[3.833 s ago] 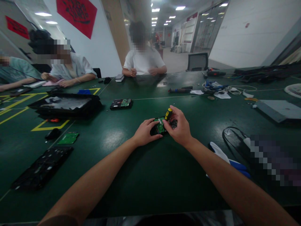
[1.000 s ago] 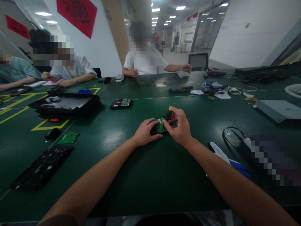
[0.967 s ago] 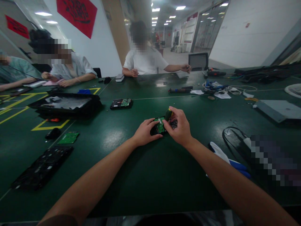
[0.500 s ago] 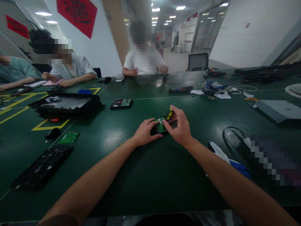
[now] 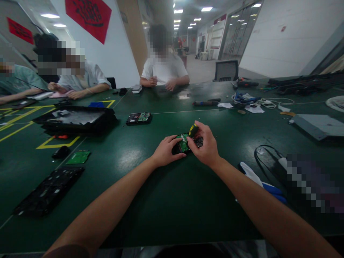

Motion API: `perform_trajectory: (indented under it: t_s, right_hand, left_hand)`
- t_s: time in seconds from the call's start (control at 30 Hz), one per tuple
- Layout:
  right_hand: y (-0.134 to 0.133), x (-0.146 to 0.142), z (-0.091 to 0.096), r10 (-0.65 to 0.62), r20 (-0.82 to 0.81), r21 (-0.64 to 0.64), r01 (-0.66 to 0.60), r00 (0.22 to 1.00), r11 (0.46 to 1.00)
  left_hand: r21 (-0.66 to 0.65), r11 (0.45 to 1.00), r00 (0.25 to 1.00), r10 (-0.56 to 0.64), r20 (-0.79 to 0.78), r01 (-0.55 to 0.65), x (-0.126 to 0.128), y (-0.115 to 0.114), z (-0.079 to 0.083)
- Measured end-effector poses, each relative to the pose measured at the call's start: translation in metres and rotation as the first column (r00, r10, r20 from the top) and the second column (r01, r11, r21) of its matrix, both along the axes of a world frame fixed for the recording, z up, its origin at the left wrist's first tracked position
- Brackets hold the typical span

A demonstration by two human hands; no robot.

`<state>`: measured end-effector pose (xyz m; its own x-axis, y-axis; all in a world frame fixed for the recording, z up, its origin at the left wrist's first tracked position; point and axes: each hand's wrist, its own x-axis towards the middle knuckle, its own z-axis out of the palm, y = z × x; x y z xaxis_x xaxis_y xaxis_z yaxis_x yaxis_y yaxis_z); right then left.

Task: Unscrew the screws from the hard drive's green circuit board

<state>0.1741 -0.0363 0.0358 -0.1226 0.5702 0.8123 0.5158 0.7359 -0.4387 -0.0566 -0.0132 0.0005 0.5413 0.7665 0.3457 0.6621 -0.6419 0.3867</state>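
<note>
A hard drive (image 5: 183,144) with a green circuit board facing up lies on the dark green table in front of me. My left hand (image 5: 167,150) grips its left side, with fingers along the far edge and thumb at the near edge. My right hand (image 5: 205,143) is closed round a short yellow-and-black screwdriver (image 5: 193,130), held tilted over the right part of the board. The screwdriver's tip is hidden behind my fingers.
Left are a black tray (image 5: 77,120), another hard drive (image 5: 139,118), a loose circuit board (image 5: 79,157) and a black plastic panel (image 5: 49,191). Right are gloves (image 5: 252,173), a grey metal case (image 5: 318,125) and cables (image 5: 245,98). A person (image 5: 165,70) sits opposite; others sit at the left.
The screwdriver handle has turned slightly in my right hand, while my left hand and the hard drive stay put. The person opposite has brought one hand inward.
</note>
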Motion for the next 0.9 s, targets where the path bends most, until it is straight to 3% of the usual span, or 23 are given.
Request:
perform_trajectory:
  t_s: [0.17,0.5,0.73,0.9]
  right_hand:
    - [0.0008,-0.0003,-0.0011,0.025,0.003,-0.037,-0.025,1.000,0.999]
    - [0.0001,-0.0004,0.0004,-0.040,0.019,0.044,0.039,0.999,0.998]
    - [0.0002,-0.0003,-0.0026,0.060,-0.021,-0.051,-0.061,0.998,0.997]
    - [-0.0010,-0.0013,-0.0030,0.041,-0.035,-0.048,-0.043,0.999,0.998]
  left_hand:
    - [-0.003,1.000,1.000,0.002,0.007,-0.002,0.0002,-0.0007,0.0003]
    - [-0.012,1.000,1.000,0.005,0.006,-0.005,0.0008,-0.0002,-0.0002]
    - [-0.001,1.000,1.000,0.004,0.011,-0.004,0.0001,0.0009,-0.0018]
    - [-0.009,1.000,1.000,0.002,0.005,-0.002,0.0010,-0.0003,0.0007]
